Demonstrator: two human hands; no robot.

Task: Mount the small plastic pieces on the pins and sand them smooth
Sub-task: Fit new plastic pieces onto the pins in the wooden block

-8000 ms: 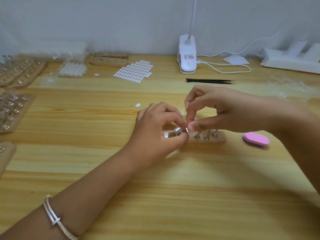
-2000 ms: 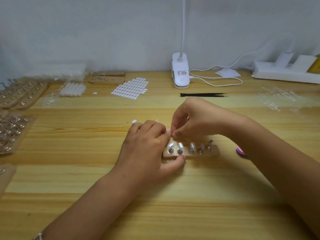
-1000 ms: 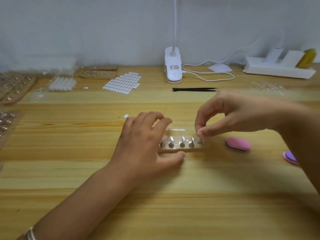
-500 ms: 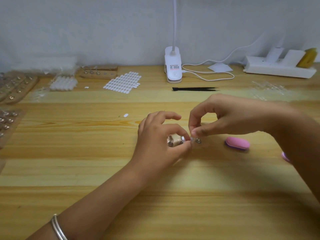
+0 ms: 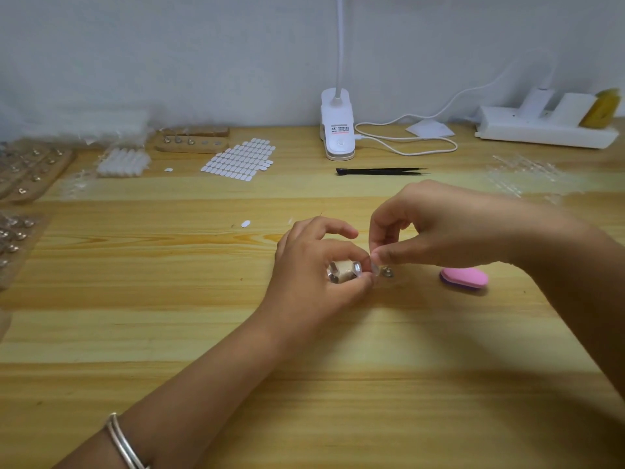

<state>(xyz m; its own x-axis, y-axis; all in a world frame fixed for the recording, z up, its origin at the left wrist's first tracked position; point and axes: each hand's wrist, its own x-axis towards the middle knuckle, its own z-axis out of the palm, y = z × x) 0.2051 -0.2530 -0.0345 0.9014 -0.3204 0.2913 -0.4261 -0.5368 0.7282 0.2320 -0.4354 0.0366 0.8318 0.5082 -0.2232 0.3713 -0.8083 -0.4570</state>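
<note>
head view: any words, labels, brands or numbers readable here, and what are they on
One label on the clip lamp base: a red bar and dark lines of print, too small and blurred to read.
The power strip, black tweezers and pink sanding block show no print.
Nothing else in view bears readable text.

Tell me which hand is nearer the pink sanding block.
Right. The right hand, pinching a small plastic piece, sits just left of the pink sanding block, not touching it; the left hand is farther left, gripping the wooden pin holder.
</note>
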